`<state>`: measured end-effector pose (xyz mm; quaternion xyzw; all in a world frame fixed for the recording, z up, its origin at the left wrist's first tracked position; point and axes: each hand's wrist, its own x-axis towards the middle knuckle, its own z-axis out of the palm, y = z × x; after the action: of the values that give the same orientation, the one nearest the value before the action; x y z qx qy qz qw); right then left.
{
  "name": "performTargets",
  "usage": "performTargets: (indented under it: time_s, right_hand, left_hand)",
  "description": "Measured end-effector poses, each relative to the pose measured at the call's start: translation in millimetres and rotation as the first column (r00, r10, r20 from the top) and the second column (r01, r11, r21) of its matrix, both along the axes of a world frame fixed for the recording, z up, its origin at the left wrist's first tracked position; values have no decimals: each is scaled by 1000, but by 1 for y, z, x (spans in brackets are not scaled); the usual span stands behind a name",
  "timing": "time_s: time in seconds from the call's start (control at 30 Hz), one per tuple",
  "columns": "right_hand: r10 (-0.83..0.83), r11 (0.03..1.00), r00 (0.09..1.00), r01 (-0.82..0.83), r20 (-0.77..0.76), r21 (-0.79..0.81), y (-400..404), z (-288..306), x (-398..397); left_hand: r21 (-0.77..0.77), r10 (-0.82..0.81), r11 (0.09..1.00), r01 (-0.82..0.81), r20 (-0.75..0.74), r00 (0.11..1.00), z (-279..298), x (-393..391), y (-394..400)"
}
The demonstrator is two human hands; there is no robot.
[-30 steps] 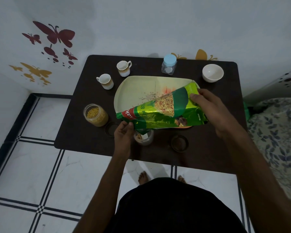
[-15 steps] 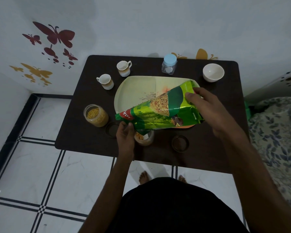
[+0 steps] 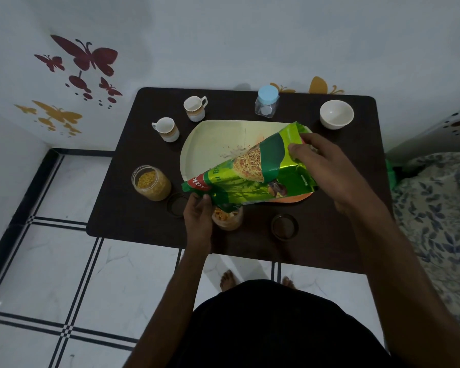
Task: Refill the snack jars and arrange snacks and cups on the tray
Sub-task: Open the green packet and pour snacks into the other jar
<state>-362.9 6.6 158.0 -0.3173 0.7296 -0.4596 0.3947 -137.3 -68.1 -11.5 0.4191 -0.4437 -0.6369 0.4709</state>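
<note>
You've got the green snack bag (image 3: 252,176) tipped down to your left, its low open end right over the small open jar (image 3: 228,219) at the near edge of the dark tabletop (image 3: 329,235). Your left hand (image 3: 198,216) has its grip pinched on that low corner, just beside the jar's mouth, and there's orange-yellow snack visible inside the jar. Your right hand (image 3: 322,168) has its grip clamped on the raised back end of the bag, up over the pale tray (image 3: 213,144).

The second jar (image 3: 151,183), full of yellow bits, sits open to the left, well clear of the tray. Two dark lids lie flat: one lid (image 3: 176,205) between the two jars, the other lid (image 3: 284,227) to the right of the small jar. Behind the tray are two cups (image 3: 168,129), a blue-capped clear jar (image 3: 267,101), and a white bowl (image 3: 336,114) at far right.
</note>
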Motion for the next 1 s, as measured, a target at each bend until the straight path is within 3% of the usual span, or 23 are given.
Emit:
performTargets:
  time_s: [0.33,1.0]
  right_hand:
    - [17,1000,1000,-17,12,12,1,-2,-1]
    - [110,994,984,-111,-137,0,0,15,12]
  left_hand:
    - [9,-8,1000,8,-9,1000,1,1,0]
    - [27,39,999,-39,1,999,-7,0,-2]
